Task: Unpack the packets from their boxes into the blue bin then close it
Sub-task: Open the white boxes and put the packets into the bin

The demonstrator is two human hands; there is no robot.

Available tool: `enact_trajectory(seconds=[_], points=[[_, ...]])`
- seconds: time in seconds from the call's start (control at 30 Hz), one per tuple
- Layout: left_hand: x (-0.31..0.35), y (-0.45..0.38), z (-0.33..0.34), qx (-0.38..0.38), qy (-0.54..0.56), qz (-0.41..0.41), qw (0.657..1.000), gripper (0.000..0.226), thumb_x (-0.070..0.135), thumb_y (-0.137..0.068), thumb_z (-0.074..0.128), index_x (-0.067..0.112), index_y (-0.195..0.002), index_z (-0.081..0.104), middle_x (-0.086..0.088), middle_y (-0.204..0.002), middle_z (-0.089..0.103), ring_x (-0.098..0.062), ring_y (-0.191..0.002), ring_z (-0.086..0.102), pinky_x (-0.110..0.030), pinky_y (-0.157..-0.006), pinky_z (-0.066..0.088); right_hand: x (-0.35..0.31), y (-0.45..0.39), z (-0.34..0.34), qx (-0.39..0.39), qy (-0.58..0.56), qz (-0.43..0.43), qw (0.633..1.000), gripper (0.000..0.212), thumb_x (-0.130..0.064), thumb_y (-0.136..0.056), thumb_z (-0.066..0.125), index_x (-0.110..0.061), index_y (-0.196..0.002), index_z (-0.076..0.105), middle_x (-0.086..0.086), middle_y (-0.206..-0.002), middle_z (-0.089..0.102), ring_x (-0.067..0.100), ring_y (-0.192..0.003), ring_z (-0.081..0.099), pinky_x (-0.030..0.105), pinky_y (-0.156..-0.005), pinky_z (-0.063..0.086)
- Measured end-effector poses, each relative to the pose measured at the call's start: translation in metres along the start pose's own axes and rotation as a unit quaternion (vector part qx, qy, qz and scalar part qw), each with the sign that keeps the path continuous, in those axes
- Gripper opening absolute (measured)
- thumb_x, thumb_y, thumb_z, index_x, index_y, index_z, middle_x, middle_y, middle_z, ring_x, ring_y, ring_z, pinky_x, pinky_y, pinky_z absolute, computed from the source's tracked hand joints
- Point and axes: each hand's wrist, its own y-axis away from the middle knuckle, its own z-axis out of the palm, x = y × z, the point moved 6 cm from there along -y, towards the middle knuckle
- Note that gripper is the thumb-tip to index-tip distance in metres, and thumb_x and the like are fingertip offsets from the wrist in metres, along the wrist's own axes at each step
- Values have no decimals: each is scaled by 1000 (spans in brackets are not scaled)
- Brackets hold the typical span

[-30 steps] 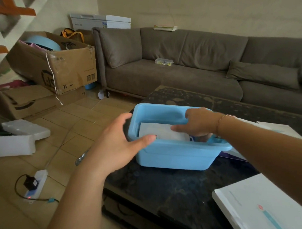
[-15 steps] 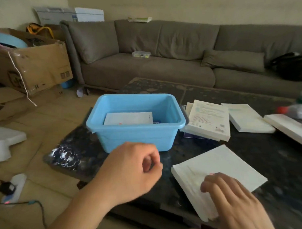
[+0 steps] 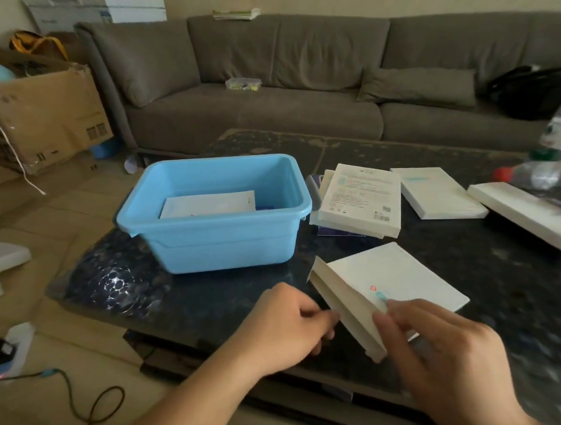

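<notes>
Both hands are seen low in the frame at a white box [image 3: 388, 289] on the dark table [image 3: 461, 266]. It is pinched at its near corner by the right hand [image 3: 433, 348], thumb on the side; the left hand [image 3: 288, 327] is curled at the end flap, contact unclear. Light, stiff card is judged, best held by the edges. A packet [image 3: 209, 205] is already lying in the blue bin [image 3: 214, 242], centre left.

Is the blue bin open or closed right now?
Open. The blue bin has no lid on it, and a white packet lying inside is in plain view. No lid shows anywhere.
</notes>
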Motion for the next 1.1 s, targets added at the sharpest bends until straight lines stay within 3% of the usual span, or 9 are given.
enact_trajectory(seconds=[0.17,0.3,0.37,0.5,0.63,0.73,0.9,1.1], points=[[6,-13,12,2,126,-58,990,41,50,-89,61,16,-67,68,5,-50,59,-8,-43,48,-20,-49,37,7,-2,-7,33,-51,36,997,40,-44,-86,59,-18,-57,69,-13,-77,74,-3,-62,68,29,-45,51],[7,-21,22,-11,167,-97,981,43,55,-87,61,16,-70,67,3,-50,58,-10,-42,49,-22,-46,35,7,-6,-14,57,-45,26,997,41,-41,-88,57,-16,-58,69,-11,-78,73,0,-72,67,23,-47,46],[9,-24,28,-15,196,-93,976,41,50,-91,57,14,-78,68,1,-55,64,-10,-43,53,-21,-44,35,5,-7,-15,66,-48,11,997,40,-38,-88,59,-15,-57,68,-10,-77,74,2,-73,67,24,-47,47],[19,-27,34,6,238,-64,969,20,33,-96,51,27,-101,70,0,-74,76,-14,-51,64,-20,-43,42,1,-2,-13,66,-57,-23,996,38,-34,-88,63,-15,-55,67,-9,-74,74,7,-62,71,29,-42,52],[19,-33,37,29,288,-64,955,20,26,-96,55,29,-105,72,4,-89,78,-18,-74,74,-30,-58,59,2,-2,-11,62,-52,-27,996,38,-36,-87,63,-16,-55,67,-8,-71,74,6,-65,72,28,-40,50],[18,-38,39,12,318,-49,947,22,24,-96,57,33,-110,71,6,-102,77,-19,-93,74,-37,-70,63,4,-4,-11,56,-53,-20,997,38,-38,-88,62,-17,-56,68,-8,-74,75,9,-58,71,27,-38,49],[14,-36,40,-55,340,-44,938,25,20,-95,63,25,-118,68,1,-107,76,-21,-97,73,-37,-79,61,8,-2,-12,51,-51,-19,997,37,-38,-88,63,-17,-58,68,-6,-72,75,15,-55,70,29,-37,49],[-2,-20,29,-98,396,-85,909,24,2,-95,58,9,-116,67,-11,-104,76,-23,-92,74,-31,-70,60,6,2,-10,39,-51,-26,998,37,-38,-87,63,-17,-58,68,-7,-77,76,9,-65,72,29,-40,52]])
